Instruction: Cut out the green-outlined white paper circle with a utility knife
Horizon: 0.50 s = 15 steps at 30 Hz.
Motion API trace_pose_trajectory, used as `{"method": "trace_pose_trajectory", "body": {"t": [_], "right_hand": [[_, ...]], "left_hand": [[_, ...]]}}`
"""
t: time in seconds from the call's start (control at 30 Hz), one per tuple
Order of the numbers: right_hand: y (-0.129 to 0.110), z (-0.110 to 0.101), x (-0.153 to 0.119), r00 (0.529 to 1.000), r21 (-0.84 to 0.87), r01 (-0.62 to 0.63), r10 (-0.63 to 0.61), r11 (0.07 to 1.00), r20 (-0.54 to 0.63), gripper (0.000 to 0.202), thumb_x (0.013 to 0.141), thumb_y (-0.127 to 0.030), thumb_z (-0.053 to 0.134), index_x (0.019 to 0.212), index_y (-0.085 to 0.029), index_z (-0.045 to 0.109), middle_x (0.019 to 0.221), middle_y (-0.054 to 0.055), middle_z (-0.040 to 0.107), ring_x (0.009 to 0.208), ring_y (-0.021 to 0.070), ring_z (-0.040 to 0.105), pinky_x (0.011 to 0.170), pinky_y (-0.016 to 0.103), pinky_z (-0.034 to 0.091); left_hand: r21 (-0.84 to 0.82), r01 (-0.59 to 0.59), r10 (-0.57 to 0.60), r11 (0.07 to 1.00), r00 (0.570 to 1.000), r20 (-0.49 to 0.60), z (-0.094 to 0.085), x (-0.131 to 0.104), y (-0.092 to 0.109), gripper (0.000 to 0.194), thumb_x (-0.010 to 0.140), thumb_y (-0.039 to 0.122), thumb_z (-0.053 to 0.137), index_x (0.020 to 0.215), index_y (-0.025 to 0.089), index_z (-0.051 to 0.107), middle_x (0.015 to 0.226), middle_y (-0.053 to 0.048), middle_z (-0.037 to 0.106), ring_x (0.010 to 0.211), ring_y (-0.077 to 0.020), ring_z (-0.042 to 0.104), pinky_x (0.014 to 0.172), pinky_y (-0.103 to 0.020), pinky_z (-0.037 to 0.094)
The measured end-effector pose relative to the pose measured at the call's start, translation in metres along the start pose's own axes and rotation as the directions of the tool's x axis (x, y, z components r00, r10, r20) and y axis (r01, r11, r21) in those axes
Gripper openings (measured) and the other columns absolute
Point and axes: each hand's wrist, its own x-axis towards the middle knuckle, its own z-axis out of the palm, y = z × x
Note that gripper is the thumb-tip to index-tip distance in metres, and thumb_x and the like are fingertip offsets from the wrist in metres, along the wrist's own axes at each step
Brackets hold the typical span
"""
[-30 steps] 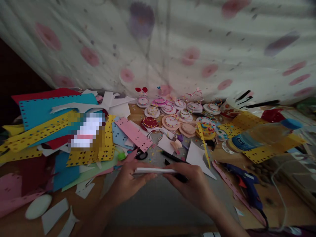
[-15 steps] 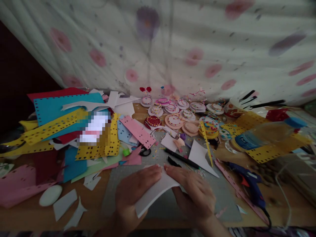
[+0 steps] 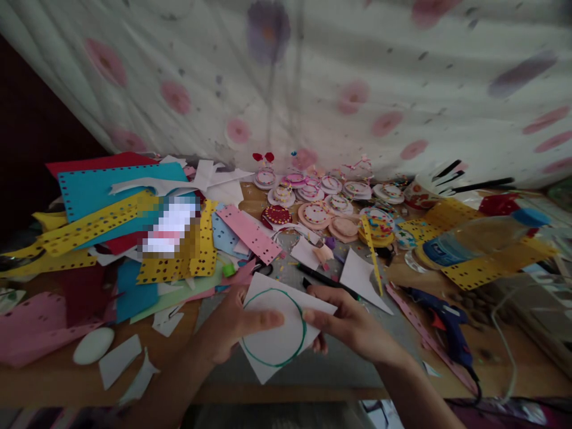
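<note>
Both hands, left hand and right hand, pinch a white sheet above the tabletop, its green circle already drawn but apparently not yet cut out.

Your left hand covers the left edge of the white sheet, and your right hand hides its right corner. A pixelated patch blots out part of the yellow strips. The decorated discs are too small to read.
</note>
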Motion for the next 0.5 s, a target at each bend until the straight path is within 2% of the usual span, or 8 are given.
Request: {"method": "trace_pose_trajectory", "body": {"t": [0.1,0.3,0.4,0.5], "right_hand": [[0.007,-0.002,0.003,0.997,0.070,0.004,-0.009,0.998,0.078,0.032,0.086,-0.046,0.061,0.073,-0.017,0.054,0.050,-0.006,0.053,0.040,0.0039,0.043,0.039,0.014,0.033],[0.029,-0.005,0.015,0.952,0.380,-0.022,-0.097,0.925,0.292,0.038,0.082,-0.049,0.065,0.070,-0.014,0.056,0.039,-0.008,0.049,0.026,0.0024,0.033,0.028,0.014,0.021],[0.041,-0.002,0.018,0.941,0.415,-0.023,-0.120,0.910,0.316,0.040,0.082,-0.049,0.065,0.065,-0.014,0.056,0.035,-0.008,0.046,0.023,0.0018,0.029,0.026,0.014,0.017],[0.053,0.011,0.021,0.941,0.466,0.012,-0.167,0.885,0.294,0.053,0.078,-0.059,0.064,0.051,-0.014,0.055,0.029,-0.008,0.040,0.020,0.0014,0.026,0.025,0.015,0.015]], "left_hand": [[-0.081,0.028,-0.023,0.996,0.998,0.066,0.000,0.001,-0.003,0.037,0.060,0.029,0.086,0.089,0.011,0.072,0.078,-0.008,0.074,0.062,-0.0143,0.066,0.056,-0.020,0.053],[-0.270,0.069,-0.039,0.960,0.993,0.115,0.003,0.000,-0.008,0.033,0.056,0.026,0.087,0.081,0.011,0.071,0.063,-0.003,0.068,0.054,-0.0106,0.060,0.052,-0.018,0.049],[-0.349,0.106,-0.061,0.931,0.989,0.135,0.008,0.000,-0.017,0.040,0.052,0.029,0.089,0.082,0.011,0.070,0.065,-0.003,0.067,0.052,-0.0093,0.057,0.050,-0.016,0.047],[-0.414,0.142,-0.070,0.899,0.980,0.185,0.015,0.002,-0.032,0.046,0.050,0.034,0.090,0.084,0.011,0.069,0.066,-0.004,0.067,0.052,-0.0091,0.056,0.049,-0.016,0.045]]}}
